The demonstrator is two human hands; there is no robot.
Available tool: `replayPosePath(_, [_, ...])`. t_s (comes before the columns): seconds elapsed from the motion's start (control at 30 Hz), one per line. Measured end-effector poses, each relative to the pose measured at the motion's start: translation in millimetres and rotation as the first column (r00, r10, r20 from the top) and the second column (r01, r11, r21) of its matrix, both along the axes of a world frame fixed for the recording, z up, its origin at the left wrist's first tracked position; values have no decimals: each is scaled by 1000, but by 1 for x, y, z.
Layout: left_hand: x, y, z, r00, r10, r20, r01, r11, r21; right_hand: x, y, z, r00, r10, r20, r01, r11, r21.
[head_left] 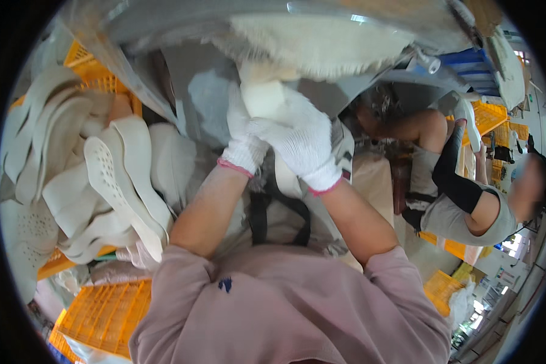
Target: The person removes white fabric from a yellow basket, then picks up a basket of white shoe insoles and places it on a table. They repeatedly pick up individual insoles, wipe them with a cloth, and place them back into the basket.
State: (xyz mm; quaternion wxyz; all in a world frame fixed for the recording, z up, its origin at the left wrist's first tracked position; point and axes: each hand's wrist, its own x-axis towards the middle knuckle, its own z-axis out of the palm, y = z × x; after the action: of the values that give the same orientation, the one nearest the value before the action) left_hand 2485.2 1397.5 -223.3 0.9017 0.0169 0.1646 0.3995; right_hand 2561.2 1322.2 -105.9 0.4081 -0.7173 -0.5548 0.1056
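Note:
White knit gloves with pink cuffs cover both my hands, which are together around an off-white foam shoe sole (266,100). My left hand (244,136) grips its left side, with the fingers pointing away from me. My right hand (303,136) wraps over it from the right, its thumb reaching across toward the left hand. The sole's far end sits just under a cream, frayed-edged pad or wheel (327,45) on a grey machine; I cannot tell whether they touch. Its near end (286,176) shows below my right hand. The middle is hidden by the gloves.
At my left a heap of off-white shoe soles (118,176), some perforated, lies among yellow crates (106,315). The grey machine housing (164,30) spans the front, above a grey bin-like cavity. At the right a co-worker (467,212) in a grey shirt sits close by.

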Motion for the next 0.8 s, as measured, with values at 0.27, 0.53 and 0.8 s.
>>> replayPosePath(0.27, [10, 8, -15, 962, -92, -256, 44, 981, -189, -38, -56, 49, 970, 131, 204, -50, 931, -362])
replayPosePath(0.53, [9, 26, -3, 611, 65, -789, 76, 987, 140, -12, -46, 14, 893, 210, 398, -40, 918, -394])
replayPosePath(0.8, [8, -17, 5, 963, 22, -269, -7, 998, 56, -6, -120, -3, 746, -245, -619, 61, 951, -304])
